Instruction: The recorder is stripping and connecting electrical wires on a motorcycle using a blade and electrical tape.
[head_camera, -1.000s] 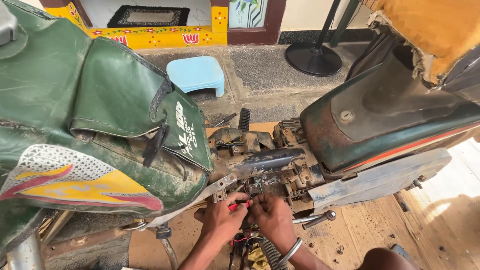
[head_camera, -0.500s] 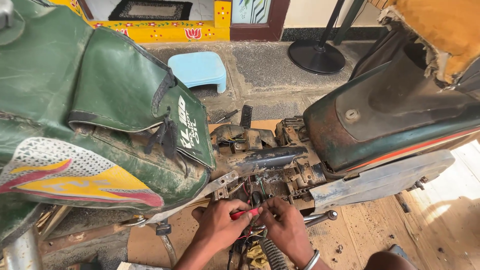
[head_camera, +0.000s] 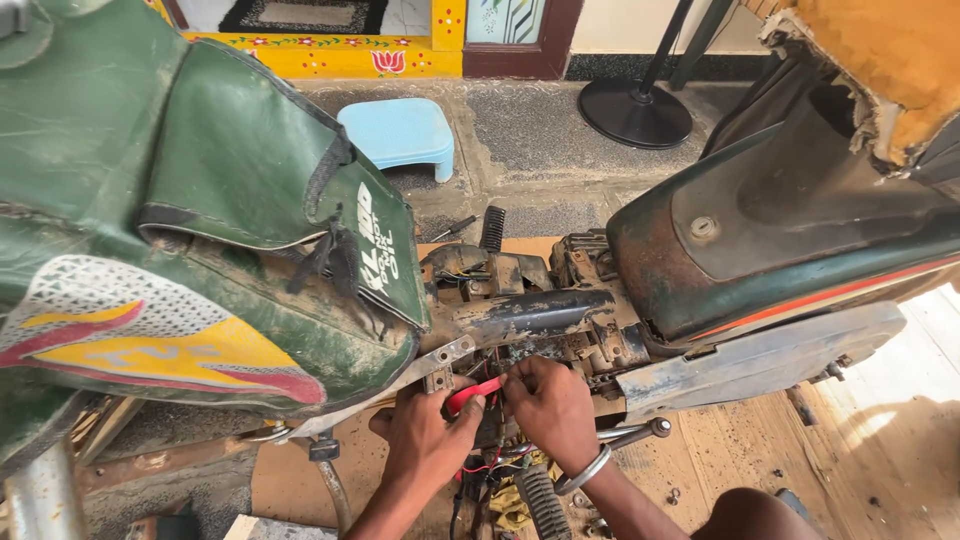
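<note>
Down under the grimy motorcycle frame (head_camera: 540, 315), the left hand (head_camera: 425, 440) pinches a small red plastic wire connector (head_camera: 472, 392); right hand (head_camera: 550, 405) fingers curl closed on its wiring. It looks light and brittle (grip the body, not the leads).

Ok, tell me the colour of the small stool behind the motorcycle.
Light blue stool, clearest in the head view.

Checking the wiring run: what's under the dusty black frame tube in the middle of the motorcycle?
Under the dusty black frame tube, both hands work: left hand grips a red-handled tool, right hand beside it. Red wires hang below. Their connections are covered by the hands.
</note>
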